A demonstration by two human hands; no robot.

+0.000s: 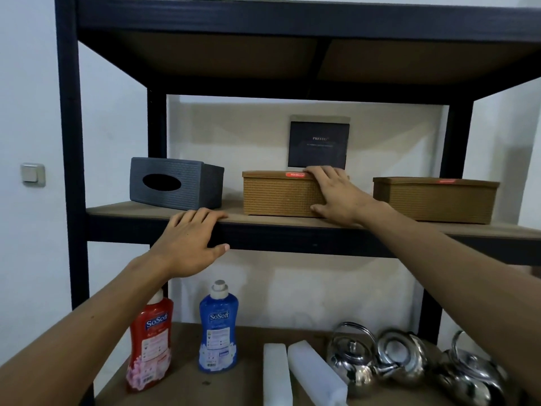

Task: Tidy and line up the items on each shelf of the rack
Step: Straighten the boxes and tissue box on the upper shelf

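- Rack (pixel 70 148): dark metal frame; the middle shelf (pixel 164 210) is being tidied, the lower shelf (pixel 251 335) not yet.
- Right brown box (pixel 433 200): flat, near the shelf front.
- Middle brown box (pixel 278 194): the step in hand; the right hand (pixel 336 194) clasps its right end, fingers on the lid, thumb at the base.
- Grey tissue box (pixel 175 183): on its side and skewed; likely next, needing a turn square.
- Left hand (pixel 190 238): grip open, palm resting on the shelf edge, holding nothing.
- Dark card (pixel 319 145): upright behind the middle box.
- Bottles (pixel 218 326), kettles (pixel 404 356): unsorted below.
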